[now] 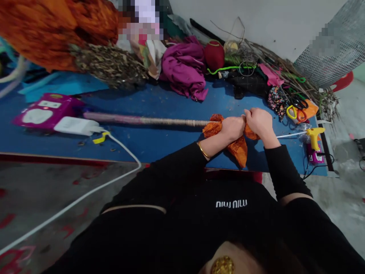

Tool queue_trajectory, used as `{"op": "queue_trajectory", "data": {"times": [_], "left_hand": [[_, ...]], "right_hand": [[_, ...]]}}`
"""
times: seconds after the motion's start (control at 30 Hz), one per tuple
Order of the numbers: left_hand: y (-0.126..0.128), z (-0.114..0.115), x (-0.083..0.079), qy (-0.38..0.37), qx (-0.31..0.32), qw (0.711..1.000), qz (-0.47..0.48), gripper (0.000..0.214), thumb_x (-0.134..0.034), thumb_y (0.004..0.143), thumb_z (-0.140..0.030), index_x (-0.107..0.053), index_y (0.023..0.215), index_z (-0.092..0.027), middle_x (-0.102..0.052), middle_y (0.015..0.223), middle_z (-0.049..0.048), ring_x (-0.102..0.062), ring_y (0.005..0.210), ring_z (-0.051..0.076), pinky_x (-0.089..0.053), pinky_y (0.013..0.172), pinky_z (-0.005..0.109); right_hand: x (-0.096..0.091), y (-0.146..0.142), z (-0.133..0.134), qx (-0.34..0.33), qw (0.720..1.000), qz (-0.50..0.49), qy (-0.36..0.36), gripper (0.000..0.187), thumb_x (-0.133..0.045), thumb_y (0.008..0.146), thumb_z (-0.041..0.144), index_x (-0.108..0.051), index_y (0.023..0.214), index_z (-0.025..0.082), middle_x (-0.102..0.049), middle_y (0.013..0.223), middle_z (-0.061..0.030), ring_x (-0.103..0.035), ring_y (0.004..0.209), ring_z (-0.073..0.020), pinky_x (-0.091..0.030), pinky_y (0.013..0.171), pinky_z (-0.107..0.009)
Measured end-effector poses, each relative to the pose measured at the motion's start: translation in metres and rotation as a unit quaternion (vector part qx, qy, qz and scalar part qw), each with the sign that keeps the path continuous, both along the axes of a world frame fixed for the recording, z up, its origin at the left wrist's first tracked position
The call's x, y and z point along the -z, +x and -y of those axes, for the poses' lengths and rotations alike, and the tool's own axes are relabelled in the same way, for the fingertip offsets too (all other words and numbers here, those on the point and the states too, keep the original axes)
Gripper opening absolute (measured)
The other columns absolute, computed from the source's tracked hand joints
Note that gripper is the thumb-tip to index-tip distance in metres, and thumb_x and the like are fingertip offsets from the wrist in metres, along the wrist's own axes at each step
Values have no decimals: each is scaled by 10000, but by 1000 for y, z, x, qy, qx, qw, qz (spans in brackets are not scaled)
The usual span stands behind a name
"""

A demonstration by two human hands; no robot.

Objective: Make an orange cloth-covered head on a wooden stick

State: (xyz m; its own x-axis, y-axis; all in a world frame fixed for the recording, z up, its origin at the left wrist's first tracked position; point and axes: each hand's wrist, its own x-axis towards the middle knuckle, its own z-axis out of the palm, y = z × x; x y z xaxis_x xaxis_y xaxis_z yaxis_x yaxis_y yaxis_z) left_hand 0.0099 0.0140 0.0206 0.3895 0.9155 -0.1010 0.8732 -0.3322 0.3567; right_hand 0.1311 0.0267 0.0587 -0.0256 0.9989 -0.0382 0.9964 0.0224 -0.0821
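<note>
Both my hands grip a bunched piece of orange patterned cloth [238,149] on the blue table [159,102]. My left hand [232,128] is closed around the cloth at the end of a long wrapped stick [142,120] that lies across the table to the left. My right hand [260,121] is closed on the cloth just to the right, touching the left hand. A corner of the cloth hangs toward the table's front edge.
A yellow glue gun [314,137] lies at the right, with scissors [296,108] behind it. Purple cloth [185,68], a red yarn ball [214,55], twigs and wire sit at the back. A pink power strip [47,110] with a white charger and cable is at the left.
</note>
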Motion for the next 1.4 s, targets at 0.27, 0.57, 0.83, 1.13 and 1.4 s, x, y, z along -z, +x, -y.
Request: {"op": "queue_trajectory", "data": {"times": [0.27, 0.57, 0.83, 1.13, 1.4], "left_hand": [[1, -19, 6, -12, -12, 999, -27, 294, -502, 955, -181, -684, 1169, -95, -781, 1079, 205, -779, 1039, 363, -624, 854, 415], [2, 4, 7, 55, 5, 997, -53, 386, -312, 1039, -145, -617, 1266, -77, -771, 1028, 234, -783, 1012, 372, -626, 819, 455], [1, -1, 12, 55, 1, 996, -69, 344, -397, 1035, -242, -615, 1269, -117, -779, 1000, 204, -790, 973, 357, -602, 776, 392], [-1, -2, 14, 47, 3, 997, -59, 373, -432, 1004, -339, -646, 1231, -134, -783, 1023, 209, -780, 984, 392, -592, 774, 428], [-3, -8, 9, 57, 15, 996, -63, 428, -549, 951, -409, -657, 1283, -161, -791, 1114, 161, -764, 1057, 381, -588, 827, 401]], "right_hand": [[5, 4, -46, -3, 999, -13, -46, 380, -404, 1014, 279, -752, 978, 130, -762, 1202, -208, -706, 1172, -349, -525, 979, -426], [29, 9, 31, -18, 986, -75, 146, 407, -318, 1067, 316, -694, 1114, 168, -739, 1183, -149, -682, 1128, -264, -498, 1030, -385], [53, 50, 32, -157, 898, -361, 197, 586, -464, 973, 678, -633, 1290, 215, -686, 1343, -128, -610, 1319, -254, -468, 1178, -435], [58, 37, 12, -45, 920, -338, 195, 506, -259, 1065, 488, -649, 874, 228, -694, 960, -70, -662, 943, -188, -547, 948, -344], [72, 53, 8, -52, 847, -502, 166, 765, -154, 1023, 692, -659, 1265, 171, -708, 1329, -152, -665, 1263, -210, -515, 1128, -406]]}}
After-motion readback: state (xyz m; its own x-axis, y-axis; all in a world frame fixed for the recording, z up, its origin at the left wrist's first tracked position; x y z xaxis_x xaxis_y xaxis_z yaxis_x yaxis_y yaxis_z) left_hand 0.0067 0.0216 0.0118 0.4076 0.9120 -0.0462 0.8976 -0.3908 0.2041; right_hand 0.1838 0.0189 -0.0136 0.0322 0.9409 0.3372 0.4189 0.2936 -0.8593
